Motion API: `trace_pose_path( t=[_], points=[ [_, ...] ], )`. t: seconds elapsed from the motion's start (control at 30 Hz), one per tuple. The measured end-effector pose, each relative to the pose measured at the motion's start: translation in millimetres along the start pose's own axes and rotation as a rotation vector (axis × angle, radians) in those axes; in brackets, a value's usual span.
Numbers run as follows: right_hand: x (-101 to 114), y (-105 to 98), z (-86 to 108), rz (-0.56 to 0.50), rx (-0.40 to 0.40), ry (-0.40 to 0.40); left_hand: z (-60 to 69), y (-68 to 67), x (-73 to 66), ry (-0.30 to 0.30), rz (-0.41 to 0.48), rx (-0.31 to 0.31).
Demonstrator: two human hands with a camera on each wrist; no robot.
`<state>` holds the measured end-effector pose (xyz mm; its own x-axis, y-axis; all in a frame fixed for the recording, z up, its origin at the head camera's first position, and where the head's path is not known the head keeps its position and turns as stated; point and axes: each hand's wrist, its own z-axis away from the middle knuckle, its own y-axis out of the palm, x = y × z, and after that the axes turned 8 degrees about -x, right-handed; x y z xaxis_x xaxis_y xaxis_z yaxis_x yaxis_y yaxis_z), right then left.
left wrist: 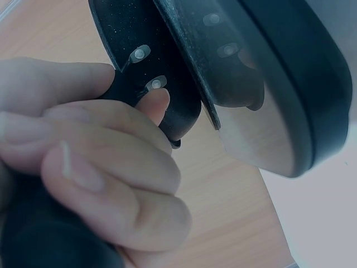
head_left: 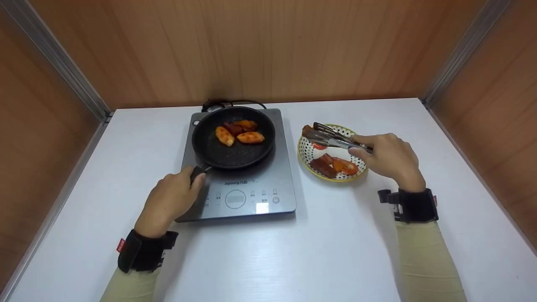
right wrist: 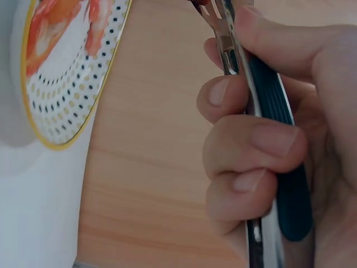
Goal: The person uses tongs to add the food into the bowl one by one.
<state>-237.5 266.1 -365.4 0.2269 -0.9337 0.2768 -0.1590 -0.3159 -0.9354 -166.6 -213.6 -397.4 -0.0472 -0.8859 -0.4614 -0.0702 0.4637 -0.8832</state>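
My left hand (head_left: 171,197) grips the black handle of a frying pan (head_left: 235,158), its fingers wrapped round it in the left wrist view. Several browned pieces of food, which look like chicken wings (head_left: 250,137), lie in the far half of the pan. With my right hand (head_left: 390,157) I hold metal tongs (head_left: 335,139) over a dotted, yellow-rimmed bowl (head_left: 303,161). A brown piece of food (head_left: 307,130) is between the tongs' tips. Below, dark red and orange food pieces (head_left: 324,166) lie in the bowl, which shows partly in the right wrist view.
The pan sits on a grey induction cooker (head_left: 268,184) with a touch panel along its front. A black cable (head_left: 218,102) runs behind it. Wooden panels (head_left: 260,50) close off the white table (head_left: 247,260) at the back and sides.
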Motion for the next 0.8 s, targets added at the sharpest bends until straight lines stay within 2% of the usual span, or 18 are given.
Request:
trace_pose_path(
  t=[0.4, 0.67, 0.8],
  points=[
    [49, 10, -1.1, -0.028, -0.063, -0.153, -2.5, 2.1, -2.4, 0.003, -0.011, 0.014],
    [88, 13, -22.5, -0.003, -0.095, -0.273, -1.2, 1.4, -1.1, 0.007, -0.016, -0.007],
    [107, 19, -36.6, 0.040, -0.077, -0.348, -0.7, 1.3, -0.7, -0.005, -0.016, -0.006]
  ],
)
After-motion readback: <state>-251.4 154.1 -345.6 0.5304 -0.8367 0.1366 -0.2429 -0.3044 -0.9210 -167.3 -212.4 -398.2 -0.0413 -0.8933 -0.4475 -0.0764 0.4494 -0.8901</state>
